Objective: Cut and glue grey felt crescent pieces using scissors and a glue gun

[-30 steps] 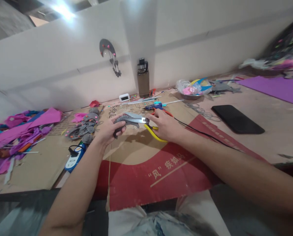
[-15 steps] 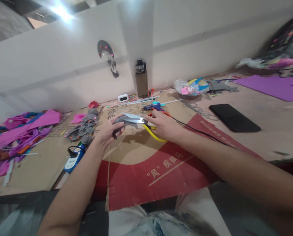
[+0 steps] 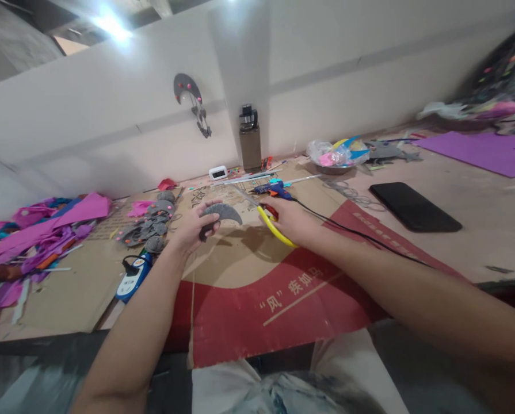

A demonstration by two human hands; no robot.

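Between the fingers and thumb of my left hand (image 3: 197,224) is a dark grey felt crescent (image 3: 229,213), its pointed tip toward the right. My right hand (image 3: 289,221) grips scissors (image 3: 274,229) with yellow and red-orange handles. Their blades point up and to the left, apart from the felt, and look blurred; how far they are spread I cannot tell. Both hands are above a cardboard sheet (image 3: 235,264) with a red printed border. Just beyond my right hand lies a blue glue gun (image 3: 272,188) with a black cord.
A black phone (image 3: 415,206) lies on the right. Left are a blue-and-white power strip (image 3: 133,279), grey felt pieces (image 3: 147,224) and colourful scraps (image 3: 50,230). Behind stand a bottle (image 3: 250,146), a small clock (image 3: 218,172) and a bowl (image 3: 332,169). A crescent ornament (image 3: 187,86) hangs on the wall.
The scissors have come away from the felt crescent and tilted upward, shifting slightly right. My left hand still holds the crescent in nearly the same place.
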